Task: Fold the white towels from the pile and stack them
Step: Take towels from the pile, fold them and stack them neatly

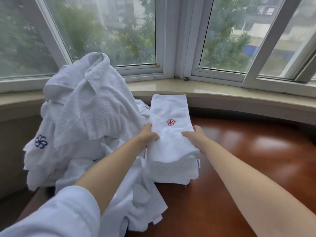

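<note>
A stack of folded white terry towels [172, 168] is sitting on the glossy reddish-brown wooden bench [248, 159], near the curved beige stone window sill [222, 98]. The top folded white towel with a small red flower emblem [171, 120] is lying lengthwise on the stack, its far end reaching toward the sill. The left hand [149, 134] is gripping this towel's left edge, fingers curling over onto the top surface. The right hand [195, 135] is holding the right edge in the same way, fingers lying on top of the cloth and the thumb side wrapping the edge. Just to the left, touching the stack, a tall rumpled pile of unfolded white towels [82, 117] is heaping up against the sill, one piece showing a dark blue flower emblem [41, 141]. More loose white cloth is spilling toward the near bench edge beneath the left forearm, which is wearing a white sleeve [51, 216]. White-framed windows [171, 40] are standing behind.
</note>
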{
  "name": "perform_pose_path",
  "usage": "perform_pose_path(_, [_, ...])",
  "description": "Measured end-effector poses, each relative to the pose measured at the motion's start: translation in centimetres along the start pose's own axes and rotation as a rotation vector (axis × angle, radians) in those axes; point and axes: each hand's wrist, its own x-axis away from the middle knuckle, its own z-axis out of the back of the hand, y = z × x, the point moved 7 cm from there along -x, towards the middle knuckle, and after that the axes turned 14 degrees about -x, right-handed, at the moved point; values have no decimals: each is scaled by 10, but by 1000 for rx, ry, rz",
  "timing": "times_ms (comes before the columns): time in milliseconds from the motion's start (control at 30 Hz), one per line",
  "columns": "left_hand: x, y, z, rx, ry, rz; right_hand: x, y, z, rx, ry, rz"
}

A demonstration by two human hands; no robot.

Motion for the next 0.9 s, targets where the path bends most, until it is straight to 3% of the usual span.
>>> perform_pose_path(67, [16, -11, -6, -81, -66, 11, 12, 14, 3, 131, -48, -35])
perform_pose_path(167, [36, -34, -10, -310, -95, 0, 35, 43, 7, 591, -17, -66])
perform_pose_path(267, [51, -45, 1, -304, 42, -47, 55, 31, -3, 940, 133, 153])
perform_pose_path(467, [89, -70, 41, -351, 384, -19, 83, 26, -76, 975, -146, 421])
perform_pose_path(600, [120, -94, 72, -638, 558, 153, 111, 38, -123, 847, -380, 446])
perform_pose_path(667, [135, -114, 83, -807, 547, 369, 126, 51, -147, 806, -532, 410])
perform_pose_path(767, [150, -148, 88, -628, 404, 614, 142, 74, -176, 904, -699, 339])
perform_pose_path(900, [151, -174, 90, -443, 326, 588, 141, 98, -184, 1061, -700, 206])
